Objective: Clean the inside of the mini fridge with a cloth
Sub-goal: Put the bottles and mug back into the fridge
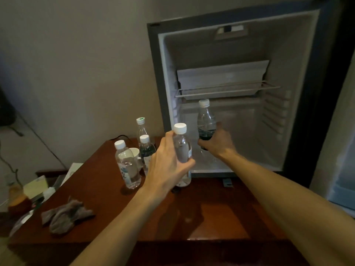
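**Emptying the fridge before the wipe-down**

Head view: the mini fridge [230,93] stands open on the back right part of a reddish wooden desk [201,217], its white interior facing the person. Both hands are busy with bottles, most likely because the compartment must be cleared before any wiping can start.

The left hand [167,162] is wrapped round a clear water bottle [181,150], fingers curled about its body, just in front of the fridge's lower lip. It is held upright, probably so it can be stood with the others.

The right hand [217,141] reaches inside the lower compartment and grasps a second bottle [205,120] by its lower half, below the wire shelf [226,89]. That bottle stands upright too. A white cooling plate [221,77] sits behind the shelf.

Three more bottles [128,164] and a white mug [135,152] are grouped near the desk's back edge, just left of the fridge. Keeping them there would leave the opening unobstructed.

The cloth [65,215] lies crumpled and untouched near the desk's left edge, well apart from both hands. By this reckoning the cleaning itself has not yet begun. Odds and ends sit on a lower surface beyond the left edge, too dim to identify.
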